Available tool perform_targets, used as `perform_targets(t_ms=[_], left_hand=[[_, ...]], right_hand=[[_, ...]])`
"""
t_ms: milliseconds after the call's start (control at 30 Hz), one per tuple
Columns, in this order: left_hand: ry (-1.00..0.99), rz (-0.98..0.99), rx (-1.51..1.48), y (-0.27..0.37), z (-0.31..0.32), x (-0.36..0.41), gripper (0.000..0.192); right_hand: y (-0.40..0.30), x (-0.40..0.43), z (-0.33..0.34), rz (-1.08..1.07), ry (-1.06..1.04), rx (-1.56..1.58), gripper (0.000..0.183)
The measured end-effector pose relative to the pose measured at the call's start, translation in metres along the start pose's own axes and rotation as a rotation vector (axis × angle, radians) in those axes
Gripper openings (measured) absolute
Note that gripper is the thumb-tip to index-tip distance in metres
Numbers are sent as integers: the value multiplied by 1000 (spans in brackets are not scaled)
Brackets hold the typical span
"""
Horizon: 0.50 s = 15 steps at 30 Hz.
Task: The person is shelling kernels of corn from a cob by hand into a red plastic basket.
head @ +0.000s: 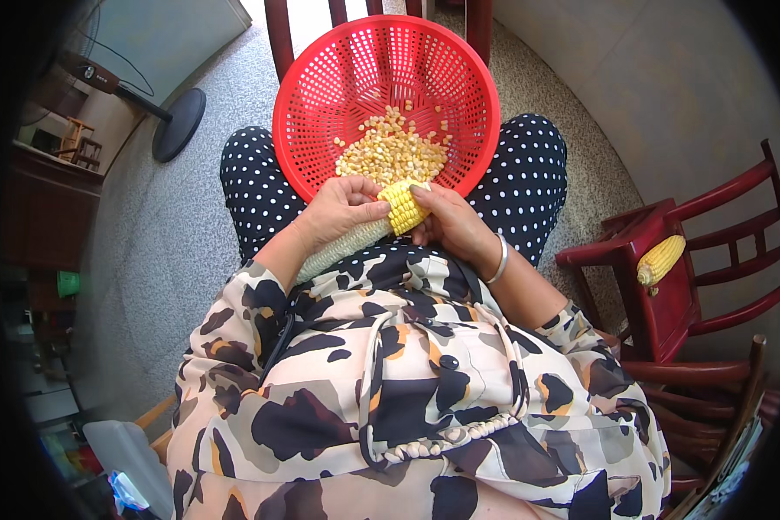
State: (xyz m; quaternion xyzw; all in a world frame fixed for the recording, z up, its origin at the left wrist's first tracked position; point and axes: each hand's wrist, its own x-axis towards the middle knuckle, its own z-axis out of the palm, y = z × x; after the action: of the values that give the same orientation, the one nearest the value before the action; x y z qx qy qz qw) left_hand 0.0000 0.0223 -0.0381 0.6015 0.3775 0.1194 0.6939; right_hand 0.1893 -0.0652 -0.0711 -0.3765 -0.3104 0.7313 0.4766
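Observation:
A corn cob is held in front of my belly, below the rim of a red plastic basket (481,162). Its lower-left length is a stripped pale cob (348,244), while yellow kernels (404,207) still cover the upper-right end. My left hand (338,211) lies over the cob, thumb and fingers at the edge of the kernel rows. Around the kernel-covered end my right hand (454,224) is closed, thumb on top; some of its fingers are hidden underneath. Loose corn kernels (393,153) are heaped in the basket, mostly on the side nearest me.
Another corn cob (661,260) with kernels lies on a dark red wooden chair (669,318) at right. The basket rests between my knees, against a chair's slats (279,39). A fan's round black base (179,125) stands on the speckled floor (143,260) at left.

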Motion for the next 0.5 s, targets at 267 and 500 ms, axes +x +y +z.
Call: perform_targets(t_ms=[267, 500], left_hand=[[-53, 20, -64, 0, -3, 0, 33], [83, 69, 31, 7, 3, -4, 27]], right_hand=[[-1, -1, 1, 3, 19, -5, 31], [0, 0, 0, 4, 9, 5, 32]])
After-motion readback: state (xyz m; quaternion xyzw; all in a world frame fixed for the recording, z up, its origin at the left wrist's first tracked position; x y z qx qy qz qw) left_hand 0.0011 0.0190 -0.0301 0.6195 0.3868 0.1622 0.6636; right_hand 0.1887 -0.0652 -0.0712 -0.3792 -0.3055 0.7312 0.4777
